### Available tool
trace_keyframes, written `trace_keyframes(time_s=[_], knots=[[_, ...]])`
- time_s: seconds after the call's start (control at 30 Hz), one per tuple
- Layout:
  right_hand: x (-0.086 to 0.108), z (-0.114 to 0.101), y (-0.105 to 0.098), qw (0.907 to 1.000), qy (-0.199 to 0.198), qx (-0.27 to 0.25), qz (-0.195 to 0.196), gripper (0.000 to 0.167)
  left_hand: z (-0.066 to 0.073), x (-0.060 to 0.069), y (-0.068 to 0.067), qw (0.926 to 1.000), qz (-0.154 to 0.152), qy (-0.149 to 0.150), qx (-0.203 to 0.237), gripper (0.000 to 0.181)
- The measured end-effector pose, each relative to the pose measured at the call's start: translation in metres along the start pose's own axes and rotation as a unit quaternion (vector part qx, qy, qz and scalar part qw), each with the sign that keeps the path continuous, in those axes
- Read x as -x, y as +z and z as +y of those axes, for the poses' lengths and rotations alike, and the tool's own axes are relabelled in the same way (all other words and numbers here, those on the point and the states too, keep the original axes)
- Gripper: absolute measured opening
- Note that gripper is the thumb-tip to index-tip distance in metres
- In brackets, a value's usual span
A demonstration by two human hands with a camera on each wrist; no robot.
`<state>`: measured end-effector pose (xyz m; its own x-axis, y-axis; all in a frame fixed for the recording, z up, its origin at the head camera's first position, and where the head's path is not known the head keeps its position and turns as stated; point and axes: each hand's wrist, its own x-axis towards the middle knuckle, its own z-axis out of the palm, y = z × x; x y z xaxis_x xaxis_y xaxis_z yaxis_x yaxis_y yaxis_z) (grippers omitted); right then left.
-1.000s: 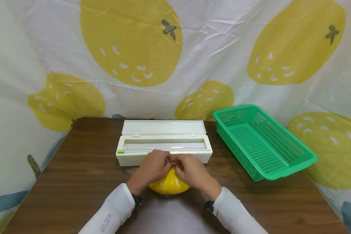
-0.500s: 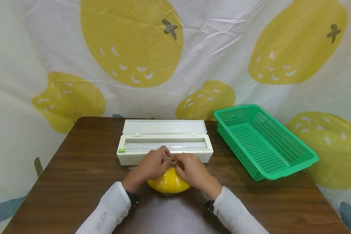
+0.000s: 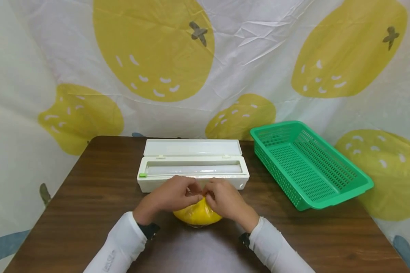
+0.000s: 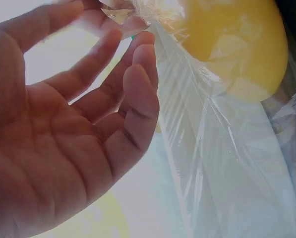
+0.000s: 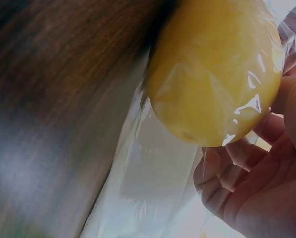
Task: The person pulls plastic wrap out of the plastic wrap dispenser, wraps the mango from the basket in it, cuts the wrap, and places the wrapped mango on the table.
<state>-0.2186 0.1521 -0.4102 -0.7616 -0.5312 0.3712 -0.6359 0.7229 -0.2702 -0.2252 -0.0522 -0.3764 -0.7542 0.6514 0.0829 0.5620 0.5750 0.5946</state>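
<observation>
- Having wood of the tabletop point(image 3: 89, 212) stretching leftward from the left hand point(image 3: 172, 194) to a slanting edge, with more running along the near right side.
- Meeting a fruit-patterned cloth point(image 3: 253, 49) along the back edge.
- Holding the left hand near gathered film point(image 5: 292, 34), with fingers loosely curved and apart.
- Pinching that film with the fingers of the right hand point(image 3: 224, 199) (partly hiding the grip).
- Having the yellow rounded object point(image 3: 198, 215) sitting under film on the tabletop, between both hands.
- Facing a white box point(image 3: 153, 185) just behind, with lid point(image 3: 193, 148) raised and roll point(image 3: 222, 169) showing.
- Finding a green basket point(image 3: 348, 199) standing rear right, well apart.
</observation>
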Motion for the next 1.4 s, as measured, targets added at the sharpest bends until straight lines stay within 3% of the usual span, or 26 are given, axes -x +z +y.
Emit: trace_keyframes(time_s=[0.2, 0.4, 0.57, 0.67, 1.0, 1.4], knots=[[-0.001, 0.001, -0.002, 0.9997, 0.016, -0.012, -0.015, 0.010, 0.006, 0.000, 0.006, 0.9982, -0.040, 0.021, -0.040, 0.033], [-0.003, 0.009, -0.005, 0.9960, 0.012, -0.070, -0.053, 0.014, 0.008, -0.001, 0.009, 0.9962, -0.046, 0.017, -0.072, 0.029], [-0.004, 0.016, -0.010, 0.9864, 0.024, -0.133, -0.092, 0.015, 0.010, -0.001, 0.008, 0.9961, -0.046, 0.015, -0.075, 0.028], [-0.004, 0.018, -0.010, 0.9833, 0.032, -0.150, -0.097, 0.014, 0.011, 0.000, 0.008, 0.9964, -0.044, 0.015, -0.071, 0.028], [-0.008, 0.008, -0.002, 0.9907, 0.056, -0.112, -0.051, 0.010, 0.013, 0.003, 0.007, 0.9953, -0.032, 0.024, -0.089, 0.030], [-0.010, 0.010, -0.016, 0.9862, 0.049, -0.102, -0.121, 0.011, 0.017, 0.002, 0.010, 0.9954, -0.030, 0.000, -0.091, 0.024]])
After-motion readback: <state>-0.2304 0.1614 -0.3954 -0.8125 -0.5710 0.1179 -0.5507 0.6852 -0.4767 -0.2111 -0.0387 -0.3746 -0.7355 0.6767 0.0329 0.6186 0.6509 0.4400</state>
